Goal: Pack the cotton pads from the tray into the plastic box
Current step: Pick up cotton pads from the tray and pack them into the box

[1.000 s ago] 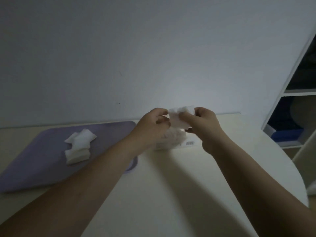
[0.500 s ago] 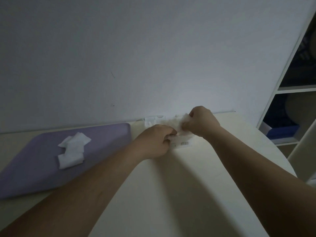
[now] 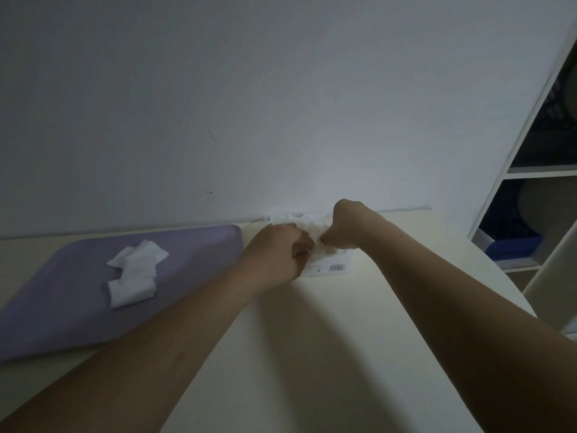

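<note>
The plastic box [image 3: 327,270] is largely hidden by the left hand [image 3: 278,257] and right hand [image 3: 346,226]; both are curled, seemingly on cotton pads [image 3: 315,228], though the grip cannot be told.

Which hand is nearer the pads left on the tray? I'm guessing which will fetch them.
Left. The left hand is at the box, just past the tray's right edge from the pads; the right hand is farther right.

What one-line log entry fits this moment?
hands: left, right at clear plastic box | white cotton pads remain on purple tray
</note>
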Demonstrator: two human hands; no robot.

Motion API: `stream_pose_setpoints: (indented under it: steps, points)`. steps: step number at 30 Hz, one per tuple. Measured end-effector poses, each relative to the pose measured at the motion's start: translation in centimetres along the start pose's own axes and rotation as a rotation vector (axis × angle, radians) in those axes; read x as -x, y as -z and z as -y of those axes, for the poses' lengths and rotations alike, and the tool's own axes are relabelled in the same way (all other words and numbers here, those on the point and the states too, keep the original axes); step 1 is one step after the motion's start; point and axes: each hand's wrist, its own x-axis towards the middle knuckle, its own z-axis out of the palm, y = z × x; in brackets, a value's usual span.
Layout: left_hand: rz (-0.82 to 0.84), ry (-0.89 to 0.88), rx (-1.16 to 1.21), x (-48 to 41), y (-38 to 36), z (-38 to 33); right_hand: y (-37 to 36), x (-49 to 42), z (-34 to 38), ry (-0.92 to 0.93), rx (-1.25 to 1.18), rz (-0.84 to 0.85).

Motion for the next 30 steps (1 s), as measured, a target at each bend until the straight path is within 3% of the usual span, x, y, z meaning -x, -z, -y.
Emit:
stream_pose_setpoints:
  steps: [6, 15, 18, 22, 25, 30]
  points:
    - [0.062, 0.011, 0.119, 0.8, 0.6, 1.2, -1.2, -0.5, 0.7, -0.014, 0.064, 0.135]
    - [0.038, 0.015, -0.002, 0.7, 0.4, 1.1, -2.9, -0.8, 0.1, -0.029, 0.048, 0.061]
    - [0.103, -0.005, -0.008, 0.9, 0.9, 0.5, -2.5, -0.2, 0.7, -0.029, 0.169, 0.060]
    - [0.057, -0.074, -0.117, 2.3, 2.9, 0.7, -1.0, 1.3, 3.2, 0.043, 0.385, -0.289]
    - [-0.038, -0.001, -0.132, 4.0, 5.6, 2.4, -1.2, 2.3, 6.8, 0.204, 0.197, -0.395]
    - [-0.013, 0.407, -0.444, 9.2, 11.3, 9.0, -6.2, 5.0, 15.7, 0.477, -0.266, -0.039]
